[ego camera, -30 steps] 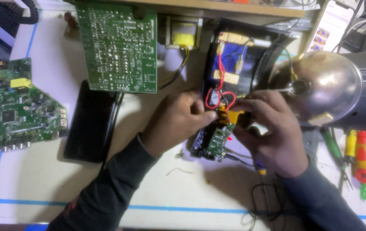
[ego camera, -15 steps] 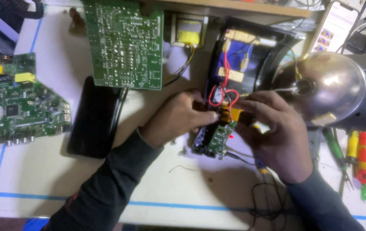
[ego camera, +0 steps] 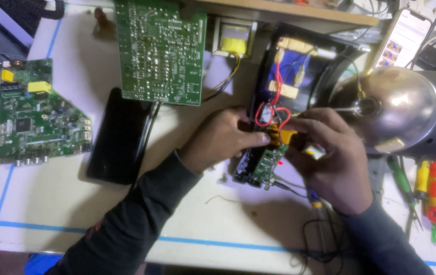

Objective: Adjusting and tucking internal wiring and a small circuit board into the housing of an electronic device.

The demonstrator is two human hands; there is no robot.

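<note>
My left hand (ego camera: 223, 140) and my right hand (ego camera: 330, 158) meet over a small green circuit board (ego camera: 258, 165) at the middle of the white table (ego camera: 55, 203). Left fingertips pinch the board's upper edge by a yellow part (ego camera: 285, 136) and red wires (ego camera: 279, 94). My right hand grips the same yellow end; a thin tool with a yellow and blue handle (ego camera: 315, 199) sticks out below its palm. The red wires run up into an open black case (ego camera: 299, 66) with yellow and blue parts inside.
A large green board (ego camera: 159, 51) lies solder-side up at the back, a transformer (ego camera: 234, 36) beside it. Another green board (ego camera: 32, 119) sits far left, a black flat device (ego camera: 118, 135) beside it. A metal lamp shade (ego camera: 399, 107), a phone (ego camera: 406, 35) and screwdrivers (ego camera: 434, 191) crowd the right.
Both hands have stayed on the small board with only slight finger shifts. The view has drifted, so everything sits a little lower and to the right in the picture.
</note>
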